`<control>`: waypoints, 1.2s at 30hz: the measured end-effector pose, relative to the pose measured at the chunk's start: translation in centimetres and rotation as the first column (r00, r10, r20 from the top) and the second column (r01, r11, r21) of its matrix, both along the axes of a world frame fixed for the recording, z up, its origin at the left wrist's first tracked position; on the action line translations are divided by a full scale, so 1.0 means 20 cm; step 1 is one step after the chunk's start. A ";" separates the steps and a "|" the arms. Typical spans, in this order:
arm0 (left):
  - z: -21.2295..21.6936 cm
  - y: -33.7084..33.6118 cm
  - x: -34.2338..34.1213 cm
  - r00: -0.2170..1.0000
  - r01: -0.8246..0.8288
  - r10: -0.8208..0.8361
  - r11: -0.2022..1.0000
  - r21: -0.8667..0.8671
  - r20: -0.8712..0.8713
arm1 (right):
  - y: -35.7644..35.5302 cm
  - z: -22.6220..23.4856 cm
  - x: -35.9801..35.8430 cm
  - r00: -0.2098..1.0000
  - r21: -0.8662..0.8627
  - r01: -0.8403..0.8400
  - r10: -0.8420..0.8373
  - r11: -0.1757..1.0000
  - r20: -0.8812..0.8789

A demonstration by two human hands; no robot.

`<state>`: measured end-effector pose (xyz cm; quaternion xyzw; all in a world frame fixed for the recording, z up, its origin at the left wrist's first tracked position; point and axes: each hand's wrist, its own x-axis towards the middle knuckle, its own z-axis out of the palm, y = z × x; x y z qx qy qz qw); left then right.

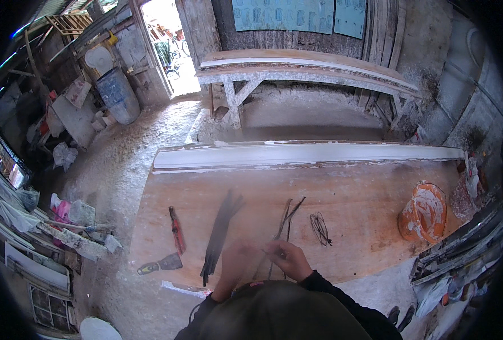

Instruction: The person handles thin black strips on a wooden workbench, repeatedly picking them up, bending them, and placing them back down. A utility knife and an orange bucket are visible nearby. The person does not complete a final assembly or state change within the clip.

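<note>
A person's left hand [235, 262] and right hand [288, 258] meet over the near side of a broad, reddish-brown wooden worktop [370, 226], dark sleeves behind them. The right hand's grip is drawn in, thumb and forefinger brought close together; whether something thin is pinched there is too small to tell. The left hand is blurred, so how far its grip is closed, and on what, I cannot tell. The fingertips of the two hands are near each other.

Slender, straight black strips [285, 218] lie on the worktop just beyond the right hand, crossing one another near their far ends; their near ends run down behind the hands. To their right sits a loose, narrow loop of thin black wire [320, 229], apart from them. Near the left hand, a longer, thicker bundle of flat black strips [220, 235] lies lengthwise, fanned at its far end.

Farther left lie a slim red-and-black hand tool [176, 229] and, close below it, a putty knife with a dark, wide blade and a black-and-yellow handle [161, 264]. An orange plastic bucket smeared with white [427, 212] is near the right end. A long white moulded strip [308, 156] runs along the far edge. Behind it, a whitened wooden second worktop [297, 75] carries long boards, and a blue barrel [118, 96] stands left of the bright doorway [172, 42].
</note>
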<state>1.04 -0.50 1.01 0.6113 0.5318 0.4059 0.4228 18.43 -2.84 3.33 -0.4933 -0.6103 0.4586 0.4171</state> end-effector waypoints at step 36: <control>-0.28 -0.02 -0.02 0.924 0.280 -0.203 0.937 -0.211 0.325 | 0.04 -0.02 0.11 0.952 -0.052 0.225 -0.208 0.973 0.225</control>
